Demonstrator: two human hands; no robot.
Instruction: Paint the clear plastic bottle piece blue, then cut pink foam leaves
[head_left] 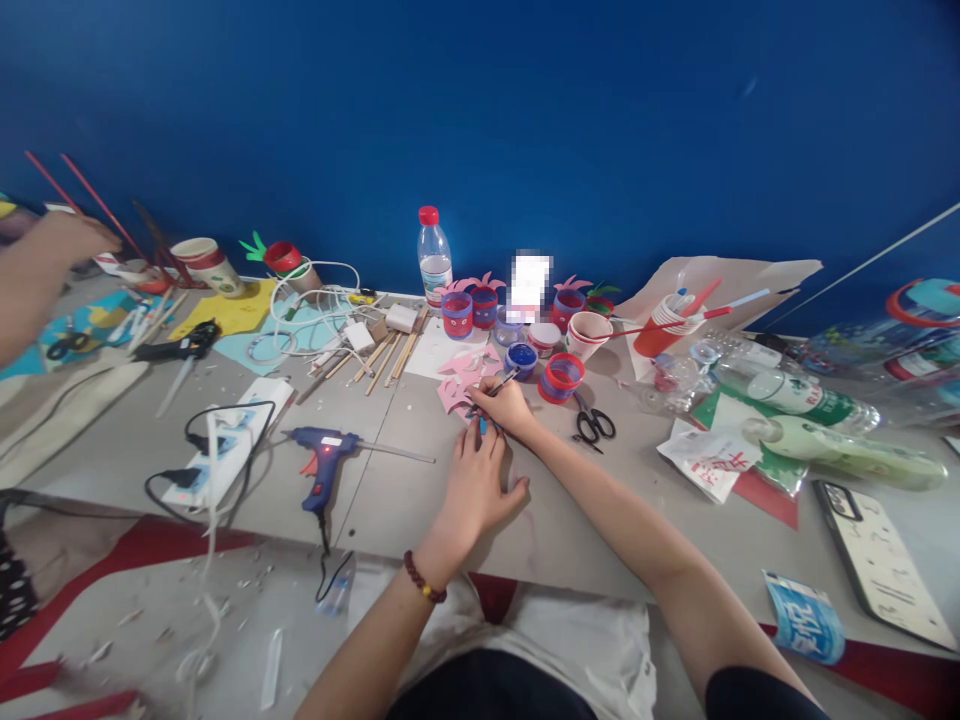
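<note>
Pink paper cut-outs (456, 388) lie on the grey table, just beyond my hands. My right hand (504, 402) is closed around a thin dark pen (504, 382), its tip end low at the paper. Beside it, my left hand (477, 480) lies with its fingers forward and the thumb spread out, fingertips on a small blue piece (482, 425) whose shape is mostly hidden. An open jar of blue paint (520, 360) stands just past my right hand. Black scissors (595, 424) rest to the right of it.
A blue glue gun (328, 460) and a power strip (238, 440) lie left. Behind stand decorated cups (457, 314) and a bottle (435, 262). Right are plastic bottles (802, 395) and a phone (881, 560). Another person's arm (45, 270) reaches in at far left.
</note>
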